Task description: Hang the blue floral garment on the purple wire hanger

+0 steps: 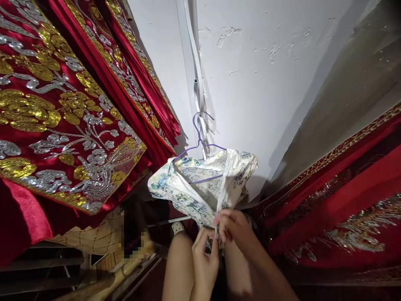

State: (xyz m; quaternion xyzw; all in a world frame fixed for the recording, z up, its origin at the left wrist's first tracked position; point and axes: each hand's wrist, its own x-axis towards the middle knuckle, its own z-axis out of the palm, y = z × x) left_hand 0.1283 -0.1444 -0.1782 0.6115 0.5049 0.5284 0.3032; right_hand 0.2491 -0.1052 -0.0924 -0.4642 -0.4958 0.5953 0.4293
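Observation:
A white shirt with a blue, green and yellow floral print (191,198) hangs on a purple wire hanger (199,140). Its collar gapes, and the two front edges come together low down at my hands. My left hand (205,248) pinches the front edge of the shirt between thumb and fingers. Just above and to the right, my right hand (230,225) has its fingers closed on the other front edge. The fingertips of both hands nearly touch. Whether a button lies between them is too small to tell. The lower part of the shirt is hidden behind my hands.
Red satin garments with gold and silver sequin flowers (72,104) hang at the left. More red embroidered cloth (341,225) is at the right. A white wall (250,83) with chipped paint stands behind a pale strap (196,62). Below are my knees and a light clog (178,228).

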